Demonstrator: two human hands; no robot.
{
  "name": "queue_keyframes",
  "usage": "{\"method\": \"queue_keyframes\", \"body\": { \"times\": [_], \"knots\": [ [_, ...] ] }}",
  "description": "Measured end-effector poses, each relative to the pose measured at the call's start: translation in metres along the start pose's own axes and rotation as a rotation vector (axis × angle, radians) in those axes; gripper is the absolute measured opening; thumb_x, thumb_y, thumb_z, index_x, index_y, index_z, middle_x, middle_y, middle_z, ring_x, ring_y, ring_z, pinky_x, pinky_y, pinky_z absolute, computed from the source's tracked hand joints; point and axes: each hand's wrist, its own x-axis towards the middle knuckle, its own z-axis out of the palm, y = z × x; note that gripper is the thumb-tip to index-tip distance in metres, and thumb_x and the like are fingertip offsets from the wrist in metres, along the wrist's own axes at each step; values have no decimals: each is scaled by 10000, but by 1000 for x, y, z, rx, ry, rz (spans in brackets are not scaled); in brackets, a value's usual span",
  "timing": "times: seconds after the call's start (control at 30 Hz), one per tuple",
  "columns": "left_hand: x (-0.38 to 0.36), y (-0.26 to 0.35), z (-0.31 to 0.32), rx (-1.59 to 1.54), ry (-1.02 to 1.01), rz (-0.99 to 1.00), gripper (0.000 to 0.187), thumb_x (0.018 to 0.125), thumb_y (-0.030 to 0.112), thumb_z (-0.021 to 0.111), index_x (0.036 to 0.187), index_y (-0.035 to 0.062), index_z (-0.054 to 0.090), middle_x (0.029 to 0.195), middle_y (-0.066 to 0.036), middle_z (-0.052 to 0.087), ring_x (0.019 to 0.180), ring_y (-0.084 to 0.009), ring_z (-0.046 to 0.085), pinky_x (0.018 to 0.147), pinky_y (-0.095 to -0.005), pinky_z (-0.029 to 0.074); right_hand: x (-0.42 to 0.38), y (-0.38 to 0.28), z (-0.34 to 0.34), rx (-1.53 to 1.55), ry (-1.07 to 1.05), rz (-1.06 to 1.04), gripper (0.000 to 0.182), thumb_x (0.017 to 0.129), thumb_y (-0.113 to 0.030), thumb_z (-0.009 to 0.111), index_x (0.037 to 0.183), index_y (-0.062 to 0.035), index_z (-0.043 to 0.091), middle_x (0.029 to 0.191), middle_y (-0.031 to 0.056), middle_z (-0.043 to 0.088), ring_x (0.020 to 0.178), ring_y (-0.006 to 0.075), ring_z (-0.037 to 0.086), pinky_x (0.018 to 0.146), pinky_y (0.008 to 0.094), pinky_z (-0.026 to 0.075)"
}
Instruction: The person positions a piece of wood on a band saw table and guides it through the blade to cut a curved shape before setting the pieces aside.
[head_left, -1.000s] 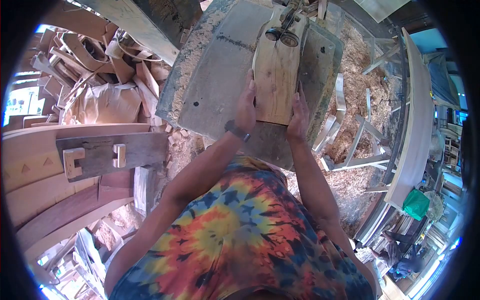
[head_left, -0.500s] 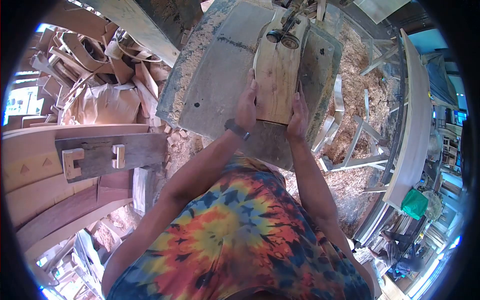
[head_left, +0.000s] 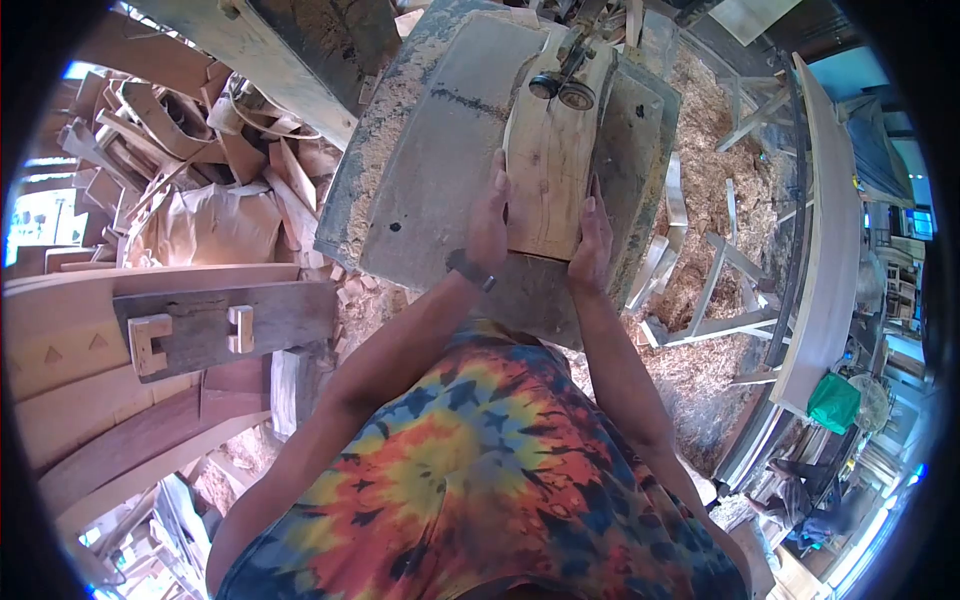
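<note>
A pale wooden board (head_left: 548,180) with a crack along its grain lies lengthwise on a dusty grey machine table (head_left: 430,170). My left hand (head_left: 487,222), with a dark band at the wrist, presses along the board's left edge, fingers pointing forward. On the opposite edge my right hand (head_left: 591,240) lies with straight fingers, so the board is held between both palms. Two small rollers (head_left: 560,90) on a metal bracket sit over the far part of the board. The board's far end is hidden behind that bracket.
Wood offcuts (head_left: 165,120) are heaped at the left, above a dark plank (head_left: 230,325) with two notched blocks. Shavings (head_left: 700,240) and loose strips cover the floor at right. Beyond them runs a long pale plank (head_left: 830,240) near a green bag (head_left: 834,403). Another person (head_left: 815,500) is at lower right.
The whole view has shifted slightly, with the table and rollers a little lower in the picture. Both hands stay along the board's sides; any motion of the board is too slight to tell.
</note>
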Motion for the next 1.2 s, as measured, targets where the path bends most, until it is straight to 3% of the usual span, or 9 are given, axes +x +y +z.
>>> {"method": "queue_keyframes", "body": {
  "times": [0.47,0.53,0.7,1.03,1.2],
  "knots": [
    [6,8,5,-6,-19,4,627,1091,331,306,1583,-29,157,1648,-126,224,1501,-196,251,1223,-320,194,2,4,1,-18,-5,3,659,1069,-409,383,1486,102,373,1505,208,448,1395,264,416,1160,352,297],
    [9,1,-2,-3,-31,19,628,1092,334,307,1582,-30,158,1648,-126,225,1501,-198,250,1223,-321,193,1,3,6,-38,90,22,645,1075,-400,368,1486,97,377,1506,207,447,1397,264,415,1166,351,288],
    [12,-1,-2,-71,-55,17,626,1092,330,305,1579,-37,164,1645,-127,231,1503,-206,246,1226,-324,187,7,6,2,113,51,-8,606,1074,-310,394,1506,110,325,1518,197,434,1387,246,418,1156,345,311],
    [14,6,2,-108,-25,-46,586,1089,290,321,1565,-38,226,1585,-141,351,1433,-215,374,1203,-335,254,8,6,10,121,104,47,597,1093,-339,300,1514,82,335,1556,182,393,1440,239,359,1190,341,246],
    [17,4,-1,-98,-31,-59,579,1085,275,335,1564,-35,234,1579,-142,362,1418,-214,397,1198,-336,266,12,6,3,141,35,-10,607,1085,-349,338,1517,76,335,1545,184,404,1418,255,383,1179,352,272]
  ]
}}
